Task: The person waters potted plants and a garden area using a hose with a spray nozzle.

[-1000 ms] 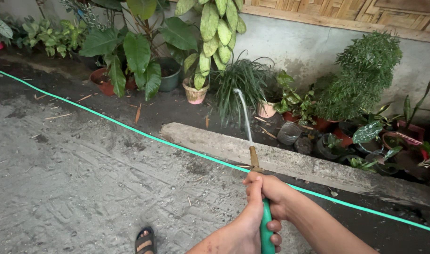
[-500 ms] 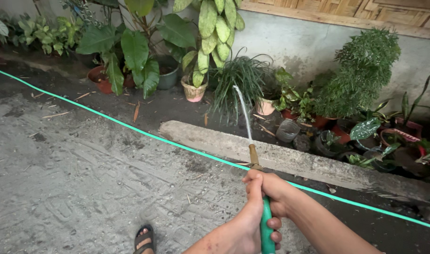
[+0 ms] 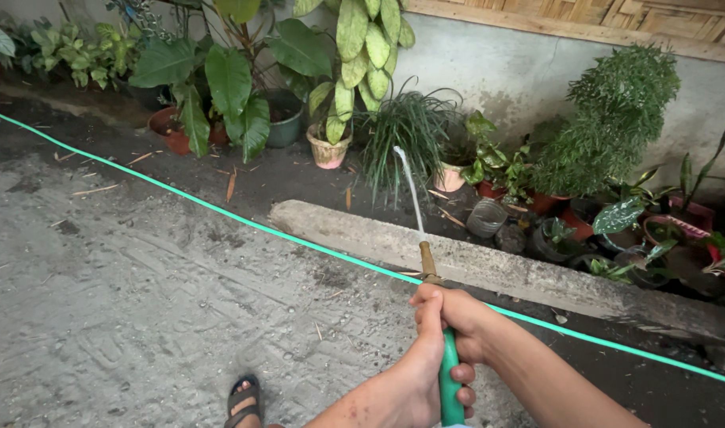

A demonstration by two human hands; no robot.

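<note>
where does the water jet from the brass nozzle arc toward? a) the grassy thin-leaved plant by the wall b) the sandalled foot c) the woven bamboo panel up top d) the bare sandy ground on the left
a: the thin water jet leaves the brass nozzle and arcs up to the grassy thin-leaved plant.

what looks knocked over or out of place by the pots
One grey pot lies tipped on its side behind the concrete curb, among upright pots. Dry leaves litter the wet ground nearby. Both hands grip the green hose; nothing else stands out.

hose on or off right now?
On. A thin stream of water arcs from the brass nozzle toward the potted plants. Both the left hand and right hand grip the green hose.
</note>
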